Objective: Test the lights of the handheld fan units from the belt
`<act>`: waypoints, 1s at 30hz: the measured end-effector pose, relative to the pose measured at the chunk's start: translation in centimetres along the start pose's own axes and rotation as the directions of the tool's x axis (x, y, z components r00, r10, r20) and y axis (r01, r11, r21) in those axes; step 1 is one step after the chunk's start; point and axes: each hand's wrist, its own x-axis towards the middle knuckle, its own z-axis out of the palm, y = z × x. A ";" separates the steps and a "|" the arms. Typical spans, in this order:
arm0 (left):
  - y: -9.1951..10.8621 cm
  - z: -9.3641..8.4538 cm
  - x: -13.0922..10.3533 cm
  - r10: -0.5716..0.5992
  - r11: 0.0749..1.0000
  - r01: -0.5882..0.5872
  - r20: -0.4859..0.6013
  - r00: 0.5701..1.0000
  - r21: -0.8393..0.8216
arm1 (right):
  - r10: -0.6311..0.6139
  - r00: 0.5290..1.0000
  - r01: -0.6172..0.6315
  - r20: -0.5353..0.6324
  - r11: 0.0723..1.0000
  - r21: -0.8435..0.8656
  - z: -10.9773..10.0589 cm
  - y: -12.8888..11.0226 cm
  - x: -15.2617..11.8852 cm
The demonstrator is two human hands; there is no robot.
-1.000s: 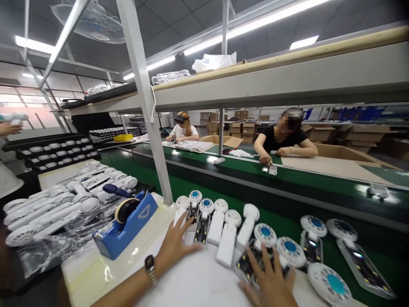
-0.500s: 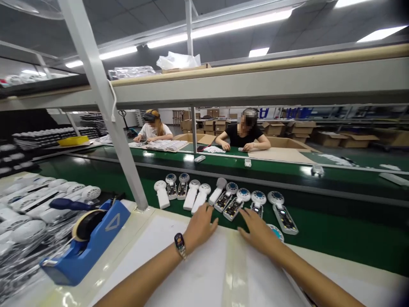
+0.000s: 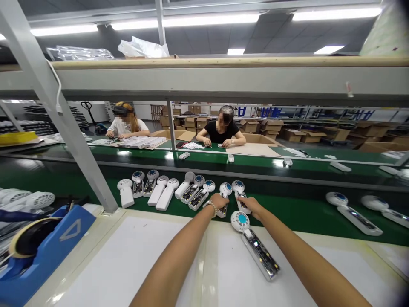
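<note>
The person's left hand (image 3: 219,200) is at one fan (image 3: 226,189) on the green belt (image 3: 300,217) and the right hand (image 3: 253,205) at the next fan (image 3: 238,186), while a third fan (image 3: 259,255), its circuit board showing, lies slantwise on the white bench (image 3: 134,256) between the forearms. More fans (image 3: 164,196) lie in a row to the left, some with boards exposed, and two (image 3: 359,219) lie well apart on the right. A blue tape dispenser (image 3: 68,232) stands at left; two co-workers (image 3: 220,132) sit across the belt, beneath a shelf (image 3: 223,81).
</note>
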 end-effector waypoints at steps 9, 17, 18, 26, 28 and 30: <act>-8.1 -3.6 -7.2 0.081 0.772 0.031 0.146 0.986 -0.635 | -0.064 0.998 0.032 0.029 0.779 0.626 -4.2 5.5 -6.3; -10.9 -3.1 -8.0 0.084 0.480 0.002 0.048 0.995 -0.877 | -0.082 0.988 -0.047 0.128 0.636 0.770 -3.6 5.8 -7.8; -11.0 -3.1 -7.9 0.094 0.470 0.009 0.060 0.994 -0.882 | -0.086 0.987 -0.049 0.136 0.646 0.761 -3.6 5.7 -7.9; -11.6 -3.4 -8.1 0.171 0.462 0.009 0.100 0.980 -0.887 | -0.088 0.981 -0.066 0.175 0.693 0.718 -4.1 5.8 -8.5; -11.6 -3.5 -8.2 0.209 0.456 -0.004 0.102 0.973 -0.890 | -0.094 0.979 -0.062 0.181 0.711 0.701 -4.0 5.6 -8.6; -11.6 -3.6 -8.2 0.223 0.452 -0.001 0.112 0.968 -0.892 | -0.102 0.980 -0.046 0.173 0.726 0.686 -3.9 5.6 -8.5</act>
